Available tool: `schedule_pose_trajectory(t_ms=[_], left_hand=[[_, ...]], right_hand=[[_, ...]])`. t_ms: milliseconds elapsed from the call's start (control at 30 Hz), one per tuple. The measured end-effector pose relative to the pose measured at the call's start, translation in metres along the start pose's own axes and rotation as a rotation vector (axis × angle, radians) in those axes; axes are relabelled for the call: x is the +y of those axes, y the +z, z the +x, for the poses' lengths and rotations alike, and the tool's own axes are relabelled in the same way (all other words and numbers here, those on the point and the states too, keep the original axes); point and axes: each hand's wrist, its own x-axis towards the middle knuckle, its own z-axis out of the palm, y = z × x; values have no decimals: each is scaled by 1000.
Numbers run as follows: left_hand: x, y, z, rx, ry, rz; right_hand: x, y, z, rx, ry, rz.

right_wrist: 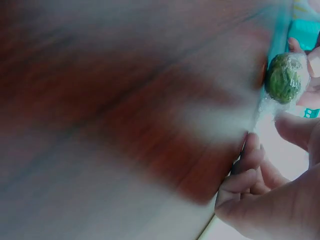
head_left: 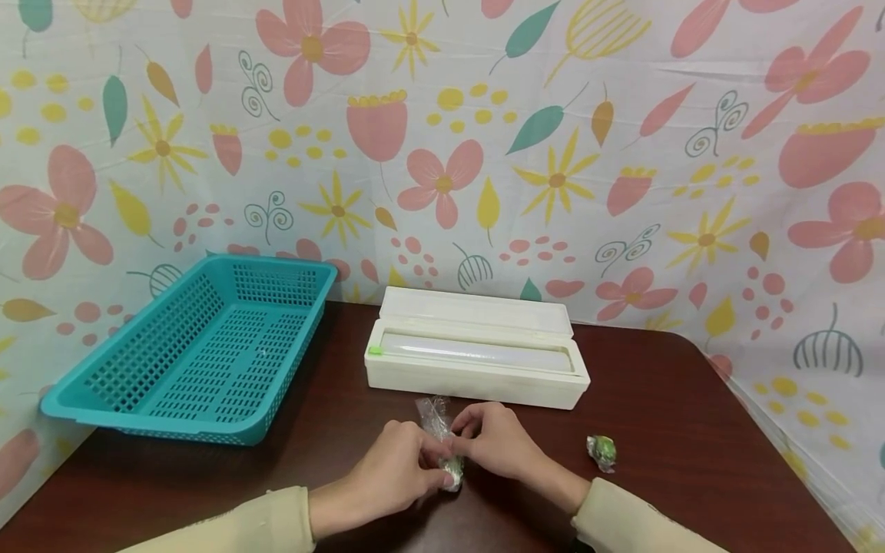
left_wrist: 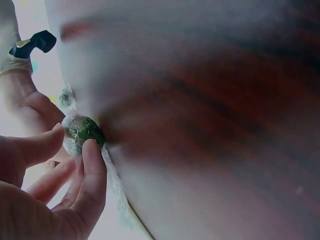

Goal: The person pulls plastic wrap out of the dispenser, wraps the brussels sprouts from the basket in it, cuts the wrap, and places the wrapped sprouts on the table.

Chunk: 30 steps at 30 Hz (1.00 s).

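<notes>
My left hand (head_left: 390,470) pinches a small round green item wrapped in clear plastic film (left_wrist: 82,134) between thumb and fingertips, low over the table. What the green item is cannot be told through the film. A loose tail of plastic film (head_left: 432,416) stretches from it toward the white box. Close beside the wrapped item is my right hand (head_left: 501,443), its thumb and bent fingers apart in the right wrist view, near the film. Farther right, a second green item wrapped in film (head_left: 602,452) lies on the table.
A white box (head_left: 477,384) with its lid raised holds a roll of plastic film (head_left: 477,351) behind the hands. On the left stands a turquoise perforated basket (head_left: 276,399). The dark brown table (head_left: 664,399) meets a flower-patterned cloth (head_left: 442,253) at the back.
</notes>
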Motion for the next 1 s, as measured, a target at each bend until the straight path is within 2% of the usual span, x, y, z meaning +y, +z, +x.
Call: schedule_pose_trajectory(t_ms=[267,500,633,733,867,1000], left_hand=[[0,1,-1,-10,6,13],[-3,1,0,-17,-12,-44],[-3,1,0,-33,-27,-79],[-2,1,0,-38,-37,-100],[-3,1,1,-37,-46,-87],[-4,0,3,-36,-4,-3]], right_hand=[[-6,5,9,27,8,-66],[-8,5,10,11,55,-42],[-9,-2,7,45,156,47],[-10,-7,4,59,224,183],[-12,-13,1,52,258,337],[-12,-16,-3,40,258,387]])
